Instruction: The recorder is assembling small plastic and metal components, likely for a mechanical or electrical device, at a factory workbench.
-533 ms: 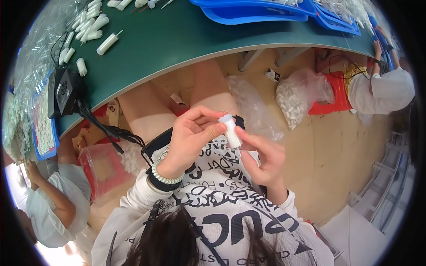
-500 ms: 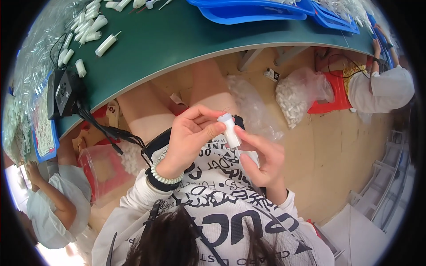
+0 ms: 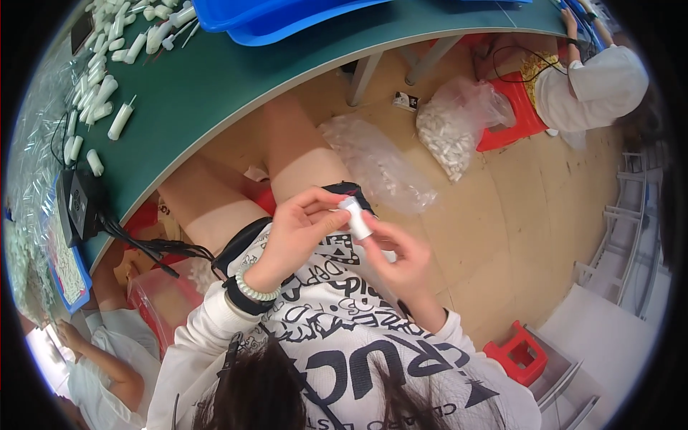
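Observation:
Above my lap I hold a small white plastic cylinder [image 3: 358, 221] with a pale bluish end, tilted, its lower end toward my right hand. My left hand [image 3: 304, 228] pinches the bluish end between thumb and fingers. The fingertips of my right hand [image 3: 400, 252] close on the lower end of the same cylinder. Fingers cover part of both ends. On the green table [image 3: 215, 93] at the far left lie many loose white cylinders [image 3: 93, 89], and one with a thin stem [image 3: 122, 120] lies a little apart.
Blue trays [image 3: 272, 29] stand along the table's far side. A black box [image 3: 80, 204] with cables sits at the left edge. On the floor are a bag of white pieces [image 3: 448, 125], an emptier clear bag [image 3: 383, 165] and a red stool [image 3: 517, 355]. Two people sit nearby.
The whole view has shifted, with the table further left and up. Both hands still hold the cylinder; the thin stem seen at its lower end before no longer shows.

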A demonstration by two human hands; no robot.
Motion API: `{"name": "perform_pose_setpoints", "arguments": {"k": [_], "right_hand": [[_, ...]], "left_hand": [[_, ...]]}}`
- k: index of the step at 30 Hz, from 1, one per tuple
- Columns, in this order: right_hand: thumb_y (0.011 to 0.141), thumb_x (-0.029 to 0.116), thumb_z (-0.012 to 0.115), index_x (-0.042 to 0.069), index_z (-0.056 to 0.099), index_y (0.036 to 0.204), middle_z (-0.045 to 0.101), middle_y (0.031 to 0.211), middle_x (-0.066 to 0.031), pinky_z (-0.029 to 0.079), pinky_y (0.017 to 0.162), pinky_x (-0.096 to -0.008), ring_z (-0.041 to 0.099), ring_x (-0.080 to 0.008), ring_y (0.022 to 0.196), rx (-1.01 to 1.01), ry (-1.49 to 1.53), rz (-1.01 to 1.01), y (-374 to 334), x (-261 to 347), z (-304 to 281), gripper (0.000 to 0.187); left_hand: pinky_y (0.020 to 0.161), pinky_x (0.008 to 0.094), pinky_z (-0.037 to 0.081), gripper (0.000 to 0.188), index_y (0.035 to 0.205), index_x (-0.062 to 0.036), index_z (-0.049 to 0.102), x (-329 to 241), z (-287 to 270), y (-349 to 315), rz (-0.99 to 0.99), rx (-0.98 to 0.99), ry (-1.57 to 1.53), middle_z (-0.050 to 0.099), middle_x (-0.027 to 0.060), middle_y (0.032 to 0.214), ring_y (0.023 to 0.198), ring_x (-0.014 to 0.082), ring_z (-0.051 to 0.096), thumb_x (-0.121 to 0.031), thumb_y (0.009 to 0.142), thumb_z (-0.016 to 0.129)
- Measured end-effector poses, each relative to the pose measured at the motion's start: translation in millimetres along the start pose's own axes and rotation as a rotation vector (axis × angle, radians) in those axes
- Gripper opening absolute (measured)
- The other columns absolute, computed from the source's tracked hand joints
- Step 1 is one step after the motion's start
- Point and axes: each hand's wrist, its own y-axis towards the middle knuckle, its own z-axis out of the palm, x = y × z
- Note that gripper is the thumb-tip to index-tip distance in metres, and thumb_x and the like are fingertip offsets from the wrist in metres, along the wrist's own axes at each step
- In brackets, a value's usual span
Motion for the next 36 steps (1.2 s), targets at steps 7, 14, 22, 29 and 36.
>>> {"name": "perform_pose_setpoints", "arguments": {"k": [7, 14, 22, 29, 36], "right_hand": [[0.079, 0.002, 0.054, 0.002, 0.061, 0.104, 0.064, 0.09, -0.0166, 0.05, 0.066, -0.0296, 0.063, -0.0207, 0.073, -0.007, -0.411, 0.186, 52, -97, -81, 0.026], [0.073, 0.005, 0.053, 0.006, 0.061, 0.104, 0.059, 0.087, -0.024, 0.047, 0.074, -0.0396, 0.059, -0.0369, 0.081, 0.581, -1.005, 0.227, 126, -204, -34, 0.032], [0.08, 0.02, 0.056, 0.009, 0.044, 0.125, 0.062, 0.092, -0.0108, 0.047, 0.068, -0.0299, 0.058, -0.0154, 0.082, 0.44, -0.386, 0.703, 131, -229, -58, 0.048], [0.079, 0.021, 0.056, 0.0, 0.063, 0.085, 0.062, 0.083, -0.0175, 0.047, 0.067, -0.0331, 0.061, -0.0267, 0.074, 0.981, -1.024, 0.382, 153, 35, 9, 0.023], [0.077, 0.002, 0.055, 0.001, 0.052, 0.103, 0.056, 0.103, -0.0155, 0.043, 0.08, -0.0362, 0.054, -0.0282, 0.095, 0.444, -0.661, -0.91, 183, 136, 228, 0.027]], "left_hand": [[0.091, 0.032, 0.04, 0.049, 0.122, 0.001, 0.043, 5, -4, 19, 0.021, 0.15, 0.494, 0.051, 0.0165, 0.116, 0.108, 0.0219, 0.049, -0.024, 0.084, 0.06], [0.089, 0.0303, 0.041, 0.04, 0.116, -0.0003, 0.049, 5, -20, 10, -0.046, 0.111, 0.474, 0.054, 0.0079, 0.113, 0.105, 0.0164, 0.049, -0.02, 0.084, 0.061], [0.08, 0.0309, 0.045, 0.037, 0.107, -0.0026, 0.055, -9, -44, 2, 0.136, -0.062, 0.388, 0.06, 0.0099, 0.103, 0.095, 0.0197, 0.056, -0.028, 0.082, 0.062], [0.084, 0.0279, 0.045, 0.029, 0.11, -0.0007, 0.054, -22, -73, -18, 0.154, -0.118, 0.279, 0.06, 0.009, 0.104, 0.096, 0.015, 0.057, -0.016, 0.086, 0.057], [0.076, 0.0264, 0.046, 0.027, 0.102, 0.0028, 0.055, -48, -81, -35, 0.292, -0.255, 0.278, 0.061, 0.01, 0.09, 0.084, 0.0156, 0.059, -0.017, 0.084, 0.059]]}}
